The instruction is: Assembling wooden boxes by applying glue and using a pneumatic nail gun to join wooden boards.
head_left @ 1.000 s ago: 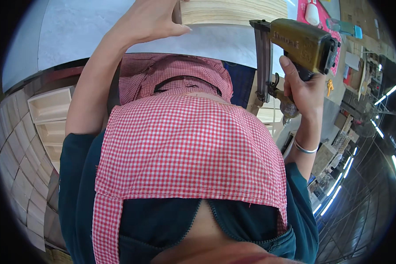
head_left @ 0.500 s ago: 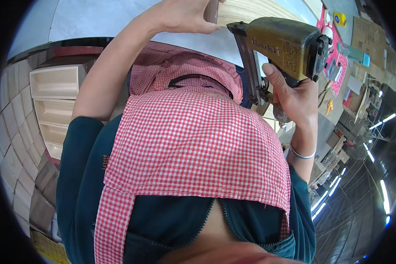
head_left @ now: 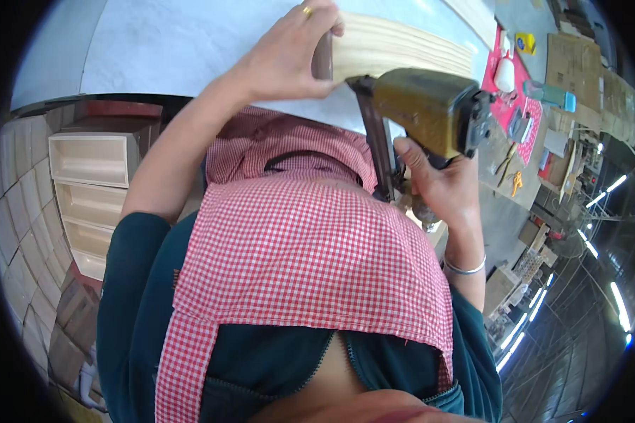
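Observation:
At the top of the view my left hand (head_left: pixel 282 62) grips a dark brown wooden strip (head_left: pixel 322 59), thumb on the near side and fingers on the far side. The strip stands against the left end of a pale wooden board (head_left: pixel 402 44) on the table. My right hand (head_left: pixel 446 185) is wrapped round the handle of a worn, yellow-brown nail gun (head_left: pixel 425 106). The gun's nose points left, close to the near corner of the board, by my left thumb. I cannot tell whether the nose touches the wood.
The white tabletop (head_left: pixel 148 53) spreads to the left. Pale open boxes (head_left: pixel 90 161) are stacked at the left, beside it. On the right bench lie a white bottle (head_left: pixel 504 73), a yellow box (head_left: pixel 525 44), a teal-capped container (head_left: pixel 550 95) and an orange tool (head_left: pixel 517 183).
The view has shifted, so more of the board and tabletop shows. Both hands, the strip and the nail gun appear lower and slightly further left. Both grips stay the same.

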{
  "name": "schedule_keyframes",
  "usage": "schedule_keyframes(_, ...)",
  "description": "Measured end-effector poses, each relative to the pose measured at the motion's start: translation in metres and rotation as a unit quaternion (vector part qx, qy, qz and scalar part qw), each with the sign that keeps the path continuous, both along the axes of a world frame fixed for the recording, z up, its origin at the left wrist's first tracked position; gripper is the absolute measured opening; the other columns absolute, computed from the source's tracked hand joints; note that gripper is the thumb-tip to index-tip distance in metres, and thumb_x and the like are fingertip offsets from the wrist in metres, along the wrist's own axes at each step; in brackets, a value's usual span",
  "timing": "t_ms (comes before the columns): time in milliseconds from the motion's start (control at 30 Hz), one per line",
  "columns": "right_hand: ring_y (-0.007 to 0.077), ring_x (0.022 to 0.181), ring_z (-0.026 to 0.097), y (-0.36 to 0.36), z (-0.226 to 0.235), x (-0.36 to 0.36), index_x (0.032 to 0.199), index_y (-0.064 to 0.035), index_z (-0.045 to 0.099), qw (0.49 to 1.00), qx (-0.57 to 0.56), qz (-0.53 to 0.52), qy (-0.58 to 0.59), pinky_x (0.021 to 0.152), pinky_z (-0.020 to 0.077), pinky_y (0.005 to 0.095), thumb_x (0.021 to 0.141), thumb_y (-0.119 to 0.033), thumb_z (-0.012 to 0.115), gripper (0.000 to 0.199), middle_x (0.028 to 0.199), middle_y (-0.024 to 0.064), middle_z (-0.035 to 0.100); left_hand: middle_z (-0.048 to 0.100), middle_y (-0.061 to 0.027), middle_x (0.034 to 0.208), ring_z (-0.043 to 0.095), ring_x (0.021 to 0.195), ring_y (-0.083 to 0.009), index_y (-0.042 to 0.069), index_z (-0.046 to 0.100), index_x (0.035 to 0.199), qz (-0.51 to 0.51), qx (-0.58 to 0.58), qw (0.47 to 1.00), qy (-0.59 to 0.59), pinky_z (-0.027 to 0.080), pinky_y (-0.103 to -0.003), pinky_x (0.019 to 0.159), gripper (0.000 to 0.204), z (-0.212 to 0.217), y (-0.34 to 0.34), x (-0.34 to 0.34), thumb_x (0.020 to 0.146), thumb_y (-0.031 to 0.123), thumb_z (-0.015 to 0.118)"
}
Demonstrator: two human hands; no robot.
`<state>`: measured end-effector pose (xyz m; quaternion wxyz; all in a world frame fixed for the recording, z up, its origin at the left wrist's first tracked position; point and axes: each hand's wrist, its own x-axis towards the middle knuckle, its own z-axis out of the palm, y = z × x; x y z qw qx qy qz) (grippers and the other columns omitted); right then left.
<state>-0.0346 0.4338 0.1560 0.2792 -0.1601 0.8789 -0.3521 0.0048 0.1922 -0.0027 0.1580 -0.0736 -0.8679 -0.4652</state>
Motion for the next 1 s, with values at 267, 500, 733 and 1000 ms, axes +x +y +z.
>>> schedule_keyframes(267, 0.0199, 0.078, 0.068, 0.024, 0.010, 0.012, 0.109, 0.0046, 0.067, 0.997, -0.012, -0.063, 0.034, 0.066, 0.0541, 0.0304, 0.081, -0.005, 0.080, 0.032, 0.097, 0.0123, 0.073, 0.052, -0.0151, 0.115, 0.054, 0.098, -0.0274, 0.001, 0.044, 0.142, 0.220, 0.025, 0.969, -0.105, 0.049, -0.038, 0.087, 0.075, 0.011, 0.059, 0.090, 0.084, 0.038, 0.076)
schedule_keyframes(500, 0.0144, 0.067, 0.062, 0.069, 0.007, -0.005, 0.113, 0.0031, 0.064, 0.995, 0.034, -0.038, 0.090, 0.056, 0.0482, 0.0264, 0.084, -0.006, 0.077, 0.033, 0.089, 0.0099, 0.070, 0.062, -0.0093, 0.112, 0.060, 0.087, -0.0196, 0.004, 0.066, 0.117, 0.325, 0.121, 0.935, 0.067, 0.051, -0.032, 0.078, 0.028, -0.005, -0.002, -0.009, 0.092, 0.016, 0.065)
schedule_keyframes(733, 0.0128, 0.066, 0.062, 0.069, 0.001, 0.014, 0.123, 0.0002, 0.058, 0.996, 0.057, -0.059, 0.035, 0.054, 0.0489, 0.0242, 0.087, -0.007, 0.077, 0.041, 0.094, 0.0089, 0.069, 0.069, -0.0237, 0.078, 0.064, 0.072, -0.0432, -0.006, 0.069, 0.084, 0.200, 0.078, 0.960, -0.179, 0.052, -0.048, 0.071, 0.035, 0.060, -0.083, -0.103, 0.081, 0.028, 0.058)
schedule_keyframes(1000, 0.0237, 0.081, 0.072, 0.066, -0.027, 0.029, 0.106, 0.0041, 0.069, 0.994, 0.011, -0.062, 0.085, 0.069, 0.0575, 0.0318, 0.082, -0.013, 0.083, 0.033, 0.097, 0.0156, 0.075, 0.071, -0.0241, 0.082, 0.065, 0.072, -0.0407, -0.005, 0.072, 0.086, 0.230, -0.104, 0.968, 0.005, 0.052, -0.045, 0.069, 0.035, -0.022, -0.095, -0.144, 0.078, 0.027, 0.061)
